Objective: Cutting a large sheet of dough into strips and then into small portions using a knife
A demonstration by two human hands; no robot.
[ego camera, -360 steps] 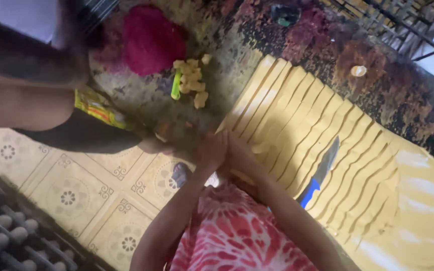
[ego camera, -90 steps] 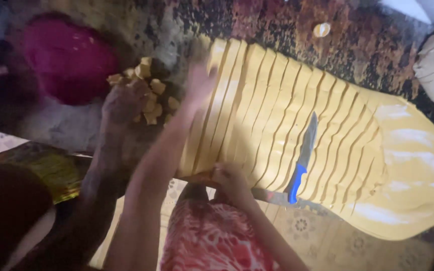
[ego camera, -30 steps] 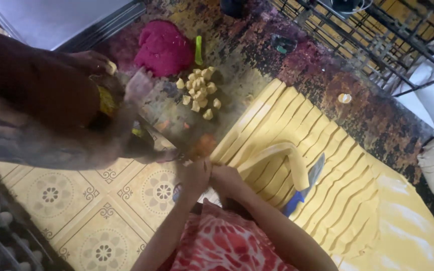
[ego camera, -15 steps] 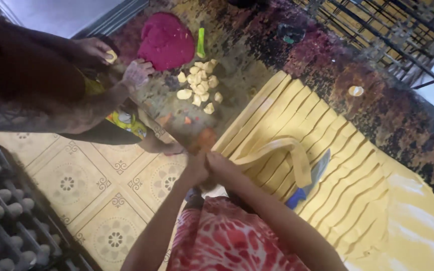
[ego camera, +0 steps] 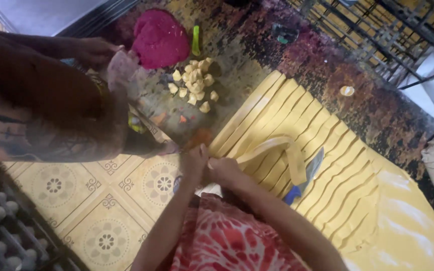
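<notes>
Both hands, left hand (ego camera: 193, 161) and right hand (ego camera: 225, 170), have fingers closed on one yellow dough strip (ego camera: 282, 150) at the desk (ego camera: 377, 110) edge; a knife (ego camera: 305, 175) lies beside.

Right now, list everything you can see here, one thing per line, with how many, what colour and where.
dough sheet: one, yellow, cut into long strips, across the right of the worktop
lifted strip: one, yellow, looped up off the sheet to the hands
knife: one, blue handle, lying on the sheet
dough pieces: a small pile, yellow, beside the pink lump
pink lump: one, magenta, top left of the worktop
green stick: one, by the pink lump
worktop: one, dark and stained
floor tiles: cream, patterned, lower left
another person's arm: one, at left
left hand: one, at the strip's end
right hand: one, fingers on the strip's end
</notes>
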